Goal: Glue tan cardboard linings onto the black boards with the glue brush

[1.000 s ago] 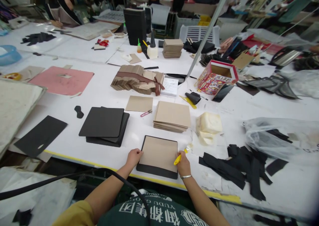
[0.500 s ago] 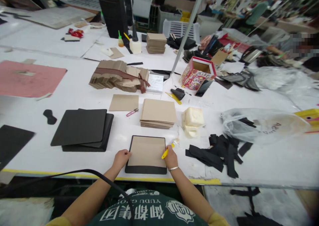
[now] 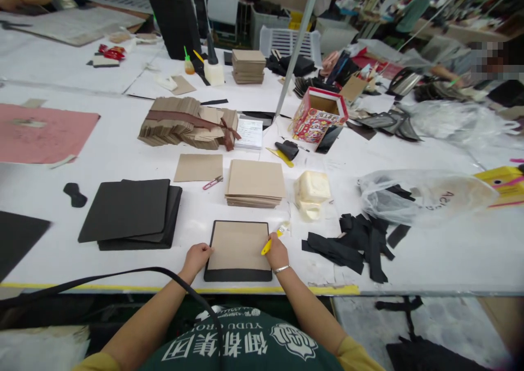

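A tan cardboard panel lies on a slightly larger black sheet at the table's front edge, a black margin showing all round and widest at the near side. My left hand is closed at the left edge of both, fingertips pinching there. At the right edge my right hand is closed around a yellow-handled brush, its pale bristles pointing away to the right. That hand also touches the panel's edge. Beyond the panel stands a stack of tan cardboard panels, with a cream glue container to its right.
Black sheets are stacked on the left. Black fabric strips and a clear plastic bag lie on the right. Pink thread snips lie beside a single card. A metal pole rises behind, near a red box.
The camera view has shifted slightly, so the things on the table appear a little further left. Both hands keep about the same places at the panel's edges, and the brush stays in my right hand.
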Tool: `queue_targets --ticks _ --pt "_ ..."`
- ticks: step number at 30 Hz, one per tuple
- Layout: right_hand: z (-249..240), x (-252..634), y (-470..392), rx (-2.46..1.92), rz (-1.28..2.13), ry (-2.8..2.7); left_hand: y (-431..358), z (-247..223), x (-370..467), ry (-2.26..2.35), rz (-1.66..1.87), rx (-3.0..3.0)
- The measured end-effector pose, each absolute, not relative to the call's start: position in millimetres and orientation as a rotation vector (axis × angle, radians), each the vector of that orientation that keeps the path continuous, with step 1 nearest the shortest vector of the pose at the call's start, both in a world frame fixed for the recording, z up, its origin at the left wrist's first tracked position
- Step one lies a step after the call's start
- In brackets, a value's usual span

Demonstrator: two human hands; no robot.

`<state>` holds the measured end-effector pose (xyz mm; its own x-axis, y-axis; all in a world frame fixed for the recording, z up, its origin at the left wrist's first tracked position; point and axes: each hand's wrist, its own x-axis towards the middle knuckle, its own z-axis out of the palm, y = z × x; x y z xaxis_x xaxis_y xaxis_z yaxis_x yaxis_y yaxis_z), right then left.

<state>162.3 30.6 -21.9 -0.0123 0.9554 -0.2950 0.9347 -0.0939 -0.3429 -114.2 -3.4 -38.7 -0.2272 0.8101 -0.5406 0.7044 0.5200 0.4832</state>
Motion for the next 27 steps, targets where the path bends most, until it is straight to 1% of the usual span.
queue_targets --ticks 6,13,21,27 --pt "-20.2 158.2 33.4 -2.196 0.684 -2.157 4.4 -25.0 -118.1 1.975 0.148 1.297" --pt "-15.1 154.8 34.8 -2.203 0.683 -2.235 8.2 -22.0 -121.2 1.959 0.074 1.312" --pt "-15.1 153.5 33.2 -2.186 0.624 -2.299 7.0 -19.0 -118.5 1.955 -0.037 1.362" --pt "-7.2 148.1 37.6 -2.217 0.614 -2.468 13.4 -10.2 -121.2 1.962 -0.156 1.489"
